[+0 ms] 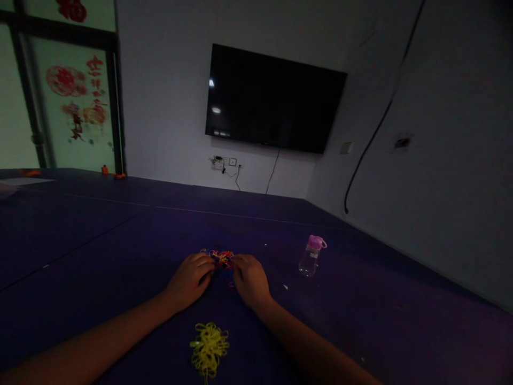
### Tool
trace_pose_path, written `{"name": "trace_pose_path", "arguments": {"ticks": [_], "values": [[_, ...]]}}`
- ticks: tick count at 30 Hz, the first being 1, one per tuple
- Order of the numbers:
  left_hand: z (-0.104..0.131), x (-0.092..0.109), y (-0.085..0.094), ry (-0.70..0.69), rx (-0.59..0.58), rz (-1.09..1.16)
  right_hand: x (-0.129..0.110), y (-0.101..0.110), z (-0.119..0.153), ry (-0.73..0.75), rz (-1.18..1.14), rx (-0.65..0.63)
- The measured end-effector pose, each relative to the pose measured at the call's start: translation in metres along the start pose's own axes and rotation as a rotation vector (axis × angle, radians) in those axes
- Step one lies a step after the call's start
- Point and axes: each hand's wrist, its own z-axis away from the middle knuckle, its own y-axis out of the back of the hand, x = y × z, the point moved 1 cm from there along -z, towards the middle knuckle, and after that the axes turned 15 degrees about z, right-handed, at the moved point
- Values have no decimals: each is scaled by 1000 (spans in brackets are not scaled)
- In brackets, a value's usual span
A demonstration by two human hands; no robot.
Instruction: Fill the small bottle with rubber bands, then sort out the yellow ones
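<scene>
A tangled pile of multicoloured rubber bands [223, 259] lies on the dark blue-purple table between my two hands. My left hand [191, 280] reaches its left side, with the fingers curled and the tips closed on the bands. From the right, my right hand [251, 279] meets the same pile with bent fingers pinching at it; its fingertips are partly hidden. Closer to me, between my forearms, sits a separate loose heap of yellow rubber bands [210, 348], which neither hand touches.
A clear bottle with a pink lid [315, 243] stands on the table [160, 235] to the right of my hands. Small white scraps [286, 287] lie nearby. Orange objects [105, 170] sit at the far left edge. A television [274, 99] hangs on the wall beyond.
</scene>
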Motion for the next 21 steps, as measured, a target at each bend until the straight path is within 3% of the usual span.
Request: {"name": "trace_pose_path", "arguments": {"ticks": [6, 17, 21], "values": [[-1, 1, 0, 33, -46, -30, -2, -4, -8, 99, 78, -155], [-1, 8, 2, 48, -86, -26, 3, -18, -12, 196, 59, -223], [2, 6, 4, 34, -38, -4, 1, -19, -11, 172, 63, -245]]}}
